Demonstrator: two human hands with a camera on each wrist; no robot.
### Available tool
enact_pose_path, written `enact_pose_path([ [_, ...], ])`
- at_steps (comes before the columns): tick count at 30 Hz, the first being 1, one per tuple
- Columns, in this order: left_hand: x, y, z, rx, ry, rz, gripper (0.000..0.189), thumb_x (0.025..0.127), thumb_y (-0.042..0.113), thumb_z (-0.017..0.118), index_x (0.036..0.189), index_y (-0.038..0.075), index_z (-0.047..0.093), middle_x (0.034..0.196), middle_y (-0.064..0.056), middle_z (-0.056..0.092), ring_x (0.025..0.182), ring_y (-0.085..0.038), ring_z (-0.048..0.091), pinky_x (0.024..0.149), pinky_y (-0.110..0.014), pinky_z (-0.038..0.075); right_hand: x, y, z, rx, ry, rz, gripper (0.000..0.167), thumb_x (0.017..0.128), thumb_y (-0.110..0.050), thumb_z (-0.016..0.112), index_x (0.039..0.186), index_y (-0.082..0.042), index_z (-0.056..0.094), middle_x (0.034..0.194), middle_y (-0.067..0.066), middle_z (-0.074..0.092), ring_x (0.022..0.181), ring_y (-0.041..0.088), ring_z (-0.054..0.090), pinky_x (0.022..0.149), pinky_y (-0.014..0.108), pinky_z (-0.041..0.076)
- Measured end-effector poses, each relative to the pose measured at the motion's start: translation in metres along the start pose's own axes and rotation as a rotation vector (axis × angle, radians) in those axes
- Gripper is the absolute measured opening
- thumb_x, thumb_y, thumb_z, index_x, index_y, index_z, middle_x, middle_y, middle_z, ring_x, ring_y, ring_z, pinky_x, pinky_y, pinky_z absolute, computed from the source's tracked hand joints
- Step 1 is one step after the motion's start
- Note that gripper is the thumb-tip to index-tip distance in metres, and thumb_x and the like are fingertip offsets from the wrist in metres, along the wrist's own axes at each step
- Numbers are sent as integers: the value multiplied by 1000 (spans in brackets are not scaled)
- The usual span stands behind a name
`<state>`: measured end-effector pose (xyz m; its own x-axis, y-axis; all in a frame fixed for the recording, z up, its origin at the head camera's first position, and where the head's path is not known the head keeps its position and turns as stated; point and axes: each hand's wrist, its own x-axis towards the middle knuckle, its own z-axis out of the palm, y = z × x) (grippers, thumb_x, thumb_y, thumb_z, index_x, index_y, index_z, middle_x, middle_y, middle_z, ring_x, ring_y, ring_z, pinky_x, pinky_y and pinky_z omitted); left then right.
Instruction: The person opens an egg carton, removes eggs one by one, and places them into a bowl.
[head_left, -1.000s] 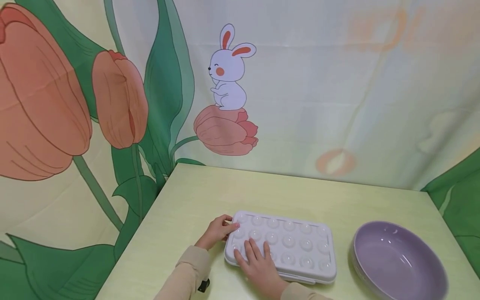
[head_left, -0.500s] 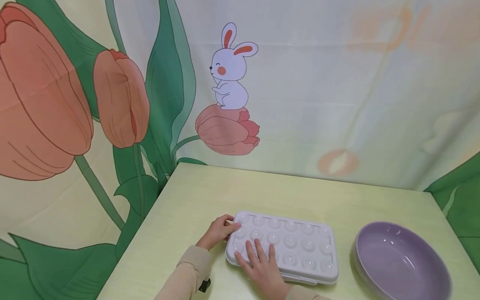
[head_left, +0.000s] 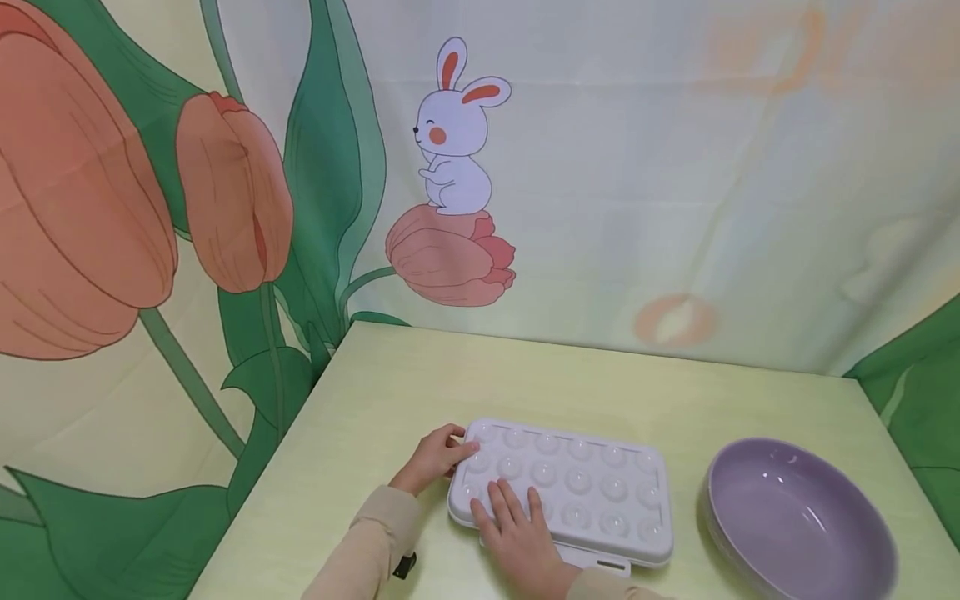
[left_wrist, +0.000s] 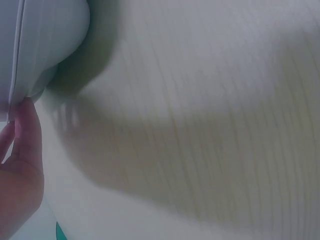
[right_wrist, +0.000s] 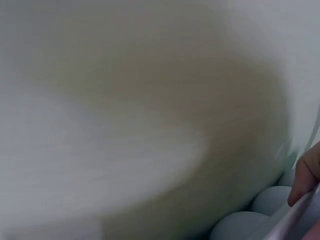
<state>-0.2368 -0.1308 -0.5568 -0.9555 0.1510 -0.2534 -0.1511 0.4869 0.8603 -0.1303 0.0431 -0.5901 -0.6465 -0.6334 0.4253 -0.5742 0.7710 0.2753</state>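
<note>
Left grip (head_left: 433, 457) pinches white case (head_left: 577, 481) | Right grip (head_left: 521, 537) outspread on top | Likely light, stiff; hold both ends

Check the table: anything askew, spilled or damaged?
Yes: at the near edge of the white case, a slotted latch flap juts outward instead of lying flat against the side, so it looks unfastened. No spill or damage shows, though the purple bowl is partly cut off.

A pale yellow-green table (head_left: 600, 375) carries, toward its near side, a white lidded egg box (head_left: 578, 481) lying flat and a purple bowl (head_left: 802, 525) at right.
</note>
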Motion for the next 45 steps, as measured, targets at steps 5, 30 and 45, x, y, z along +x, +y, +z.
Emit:
enact_pose_path([
  [5,2,-1,-2,4,-3,-2,43,82,31,60,112,2,50,85,-10,56,64,-12,54,54,-26,50,1,0,-4,10,-28,-12,45,84,-20,26,127,-18,38,128,13,46,121,27,41,87,50,39],
  [30,2,-2,-3,-7,-22,-14,48,81,34,60,114,2,49,87,-9,56,65,-13,54,56,-27,50,-33,33,-10,74,-20,-114,90,67,-80,27,132,-19,36,135,17,38,123,30,38,86,52,39],
  [45,-2,-3,0,73,18,45,47,84,36,55,115,1,49,88,-11,57,63,-12,53,54,-29,50,-64,70,-28,223,-11,-114,69,64,-35,62,128,-15,43,131,13,44,121,28,41,90,46,33],
])
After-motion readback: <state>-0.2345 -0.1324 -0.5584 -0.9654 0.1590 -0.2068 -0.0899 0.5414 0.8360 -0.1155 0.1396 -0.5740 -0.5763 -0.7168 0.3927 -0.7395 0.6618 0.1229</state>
